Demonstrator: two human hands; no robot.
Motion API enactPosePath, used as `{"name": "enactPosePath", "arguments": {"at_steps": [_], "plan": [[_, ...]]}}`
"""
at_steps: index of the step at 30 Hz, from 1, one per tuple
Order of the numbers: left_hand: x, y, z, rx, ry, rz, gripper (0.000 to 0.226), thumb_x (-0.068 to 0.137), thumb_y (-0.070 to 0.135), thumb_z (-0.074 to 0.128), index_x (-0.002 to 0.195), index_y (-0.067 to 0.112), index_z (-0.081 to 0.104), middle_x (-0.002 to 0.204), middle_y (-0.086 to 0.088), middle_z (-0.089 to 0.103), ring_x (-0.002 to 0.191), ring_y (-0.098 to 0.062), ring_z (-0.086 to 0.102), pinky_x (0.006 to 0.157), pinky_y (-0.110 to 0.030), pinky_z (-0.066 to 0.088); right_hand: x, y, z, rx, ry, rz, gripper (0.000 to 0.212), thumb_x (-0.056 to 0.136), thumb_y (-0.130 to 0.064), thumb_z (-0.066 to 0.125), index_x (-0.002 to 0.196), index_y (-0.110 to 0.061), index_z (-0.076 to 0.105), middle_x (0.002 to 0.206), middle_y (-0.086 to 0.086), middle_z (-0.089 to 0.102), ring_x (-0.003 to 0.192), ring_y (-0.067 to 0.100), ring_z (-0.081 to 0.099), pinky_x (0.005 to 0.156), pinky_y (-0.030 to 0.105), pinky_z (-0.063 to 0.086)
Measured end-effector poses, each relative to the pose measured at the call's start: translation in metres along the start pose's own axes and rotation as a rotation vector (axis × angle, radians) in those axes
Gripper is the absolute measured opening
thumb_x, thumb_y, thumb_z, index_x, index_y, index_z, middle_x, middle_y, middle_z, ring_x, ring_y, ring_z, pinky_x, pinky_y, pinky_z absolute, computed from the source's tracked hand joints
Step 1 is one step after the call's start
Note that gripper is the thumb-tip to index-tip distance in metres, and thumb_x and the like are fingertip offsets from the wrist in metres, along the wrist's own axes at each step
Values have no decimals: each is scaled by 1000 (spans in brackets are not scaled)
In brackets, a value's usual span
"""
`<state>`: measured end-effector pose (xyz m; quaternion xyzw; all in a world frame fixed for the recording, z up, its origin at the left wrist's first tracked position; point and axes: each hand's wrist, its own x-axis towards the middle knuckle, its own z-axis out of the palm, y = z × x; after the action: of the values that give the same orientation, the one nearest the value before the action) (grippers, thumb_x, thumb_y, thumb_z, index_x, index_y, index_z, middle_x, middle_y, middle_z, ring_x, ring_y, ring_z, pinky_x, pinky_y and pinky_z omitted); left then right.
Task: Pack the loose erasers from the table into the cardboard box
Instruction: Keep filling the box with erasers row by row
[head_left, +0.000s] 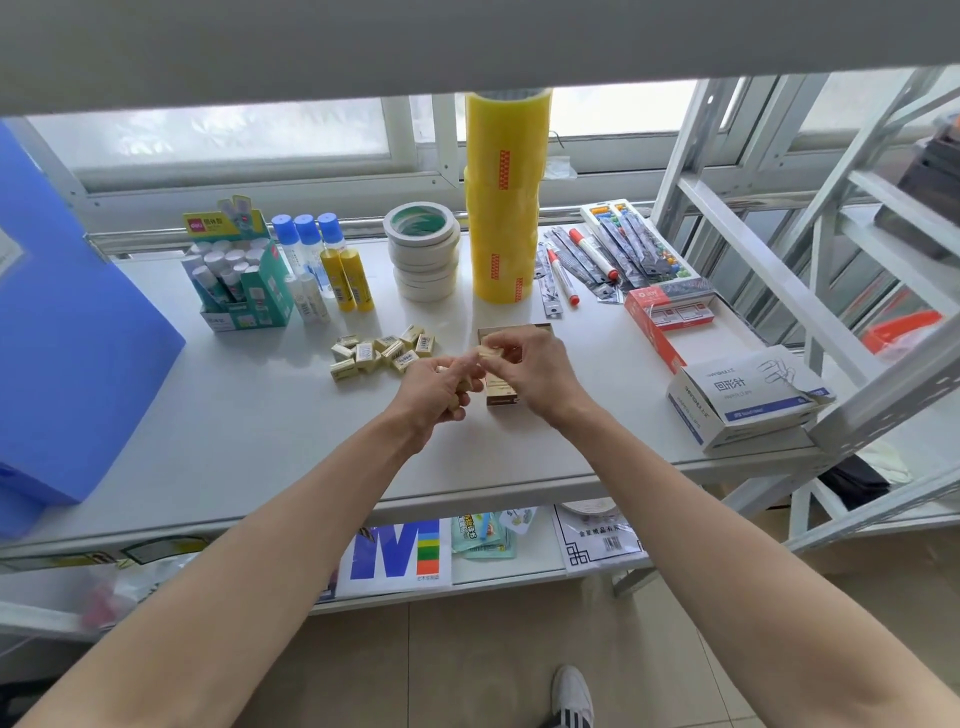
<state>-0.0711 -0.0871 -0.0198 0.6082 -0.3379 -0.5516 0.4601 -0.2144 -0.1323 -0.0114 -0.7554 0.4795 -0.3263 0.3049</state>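
Note:
Several loose pale-yellow erasers (382, 352) lie in a small heap on the white table, left of my hands. The small brown cardboard box (500, 389) stands open at the table's middle, mostly hidden under my right hand (524, 369). That hand pinches one eraser (489, 352) between thumb and fingertips just above the box. My left hand (439, 389) is curled round a few more erasers (458, 393), right beside the box's left side. The inside of the box is hidden.
A green box of glue sticks (241, 283), glue bottles (332, 265), stacked masking tape (423, 254) and a tall yellow tape stack (504, 197) stand behind. Markers (563, 275), a red box (667, 317) and a white-blue carton (748, 400) lie right. A blue folder (67, 322) stands left.

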Motion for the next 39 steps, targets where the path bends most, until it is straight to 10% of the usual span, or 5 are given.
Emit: {"name": "enactPosePath", "arguments": {"at_steps": [10, 26, 34, 39], "plan": [[19, -6, 10, 313, 144, 11, 36, 90, 20, 67, 123, 9, 57, 76, -10, 66, 45, -10, 48, 37, -20, 36, 40, 25, 0, -198, -89, 33, 23, 84, -16, 71, 105, -9, 70, 100, 8, 64, 85, 17, 58, 88, 32, 51], [24, -12, 14, 458, 165, 59, 14, 90, 19, 64, 103, 15, 68, 69, -5, 65, 40, -5, 50, 40, -19, 36, 51, 30, 13, -234, -59, 31, 12, 83, -1, 63, 93, -7, 68, 106, 12, 56, 91, 26, 61, 89, 39, 52], [11, -2, 1, -298, 108, -132, 46, 102, 44, 38, 111, 5, 61, 68, -11, 63, 44, -10, 45, 36, -20, 34, 29, 14, 3, -29, -4, 47, 18, 91, -21, 61, 100, -9, 70, 92, -1, 63, 82, 14, 59, 81, 28, 49], [0, 1, -2, -362, 61, -130, 50, 104, 45, 32, 105, 2, 57, 70, -13, 67, 45, -12, 46, 36, -20, 34, 9, 3, 8, 131, -206, -29, 27, 84, -46, 66, 93, -22, 75, 84, -8, 67, 75, 6, 58, 71, 27, 47]]}}
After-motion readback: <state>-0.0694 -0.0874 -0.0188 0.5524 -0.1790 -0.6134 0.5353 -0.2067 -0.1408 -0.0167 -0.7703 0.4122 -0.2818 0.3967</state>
